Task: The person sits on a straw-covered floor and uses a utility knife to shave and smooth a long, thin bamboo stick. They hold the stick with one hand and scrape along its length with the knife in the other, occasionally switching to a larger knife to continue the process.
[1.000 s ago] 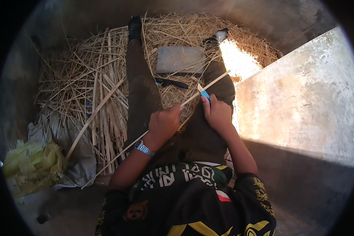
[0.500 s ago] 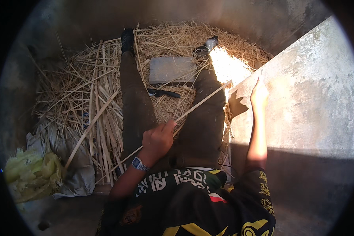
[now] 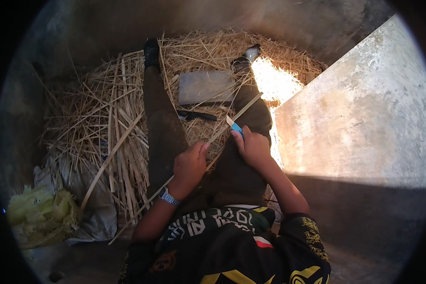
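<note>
My left hand [image 3: 190, 164] is closed round a long thin bamboo-like strip [image 3: 245, 108], which slants from beside my left forearm up over my right thigh. In my right hand [image 3: 255, 149] is a blue-handled cutter knife [image 3: 236, 128], its blade pointing up and to the left. The blade is close to the strip's upper part, just beyond my left hand; whether it touches cannot be made out. Between my outstretched legs lies a long black object [image 3: 197, 116], perhaps a handled tool, on the shavings.
A grey block [image 3: 205, 88] lies between my shins among shavings [image 3: 213, 42]. Many loose strips [image 3: 120, 156] are heaped left of my legs. A yellowish bundle [image 3: 42, 217] and grey cloth [image 3: 98, 221] lie at lower left. A sunlit wall [image 3: 359, 113] stands close on my right.
My right hand has come from the sunlit wall at the right in to the strip, and the cutter knife now shows in it. The strip's far end has dipped left slightly.
</note>
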The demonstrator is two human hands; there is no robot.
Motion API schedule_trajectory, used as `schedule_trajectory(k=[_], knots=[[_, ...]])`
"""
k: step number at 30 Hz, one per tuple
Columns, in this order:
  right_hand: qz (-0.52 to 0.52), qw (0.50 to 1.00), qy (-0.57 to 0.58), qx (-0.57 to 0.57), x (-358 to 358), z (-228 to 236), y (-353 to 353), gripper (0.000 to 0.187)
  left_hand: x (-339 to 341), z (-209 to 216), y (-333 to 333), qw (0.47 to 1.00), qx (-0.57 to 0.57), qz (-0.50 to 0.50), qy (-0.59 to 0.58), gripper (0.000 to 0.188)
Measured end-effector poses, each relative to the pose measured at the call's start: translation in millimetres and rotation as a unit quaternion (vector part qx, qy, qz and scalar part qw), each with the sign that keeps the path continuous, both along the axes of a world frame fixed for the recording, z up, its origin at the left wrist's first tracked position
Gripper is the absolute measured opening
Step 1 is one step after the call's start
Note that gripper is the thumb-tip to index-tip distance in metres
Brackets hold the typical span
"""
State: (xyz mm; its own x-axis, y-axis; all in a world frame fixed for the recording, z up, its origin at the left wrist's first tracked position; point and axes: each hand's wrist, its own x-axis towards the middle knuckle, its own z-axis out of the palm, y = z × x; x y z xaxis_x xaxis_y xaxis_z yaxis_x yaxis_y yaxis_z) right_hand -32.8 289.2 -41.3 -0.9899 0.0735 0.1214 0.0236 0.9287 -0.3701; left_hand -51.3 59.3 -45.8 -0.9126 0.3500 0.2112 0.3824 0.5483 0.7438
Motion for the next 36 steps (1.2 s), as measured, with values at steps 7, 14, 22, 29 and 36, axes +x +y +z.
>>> schedule_trajectory(k=[7, 14, 22, 29, 36], knots=[[0.006, 0.992, 0.095, 0.082, -13, -13, 41, 0.047, 3, 0, 0, 0.998, 0.046, -0.029, 0.010, 0.020], [-0.187, 0.955, 0.202, -0.108, -37, 26, 153, 0.041, 8, 4, -7, 0.998, 0.056, -0.019, 0.016, 0.028], [-0.009, 0.993, 0.032, -0.117, 6, 12, 8, 0.037, -1, 7, -4, 0.999, -0.010, -0.001, 0.038, 0.034], [0.048, 0.996, 0.062, 0.032, 2, 7, 2, 0.041, -3, 1, -6, 0.998, 0.007, -0.047, 0.043, 0.021], [-0.288, 0.912, 0.269, -0.110, -45, 33, 143, 0.052, 12, 10, -6, 0.993, 0.005, -0.096, 0.072, 0.027]])
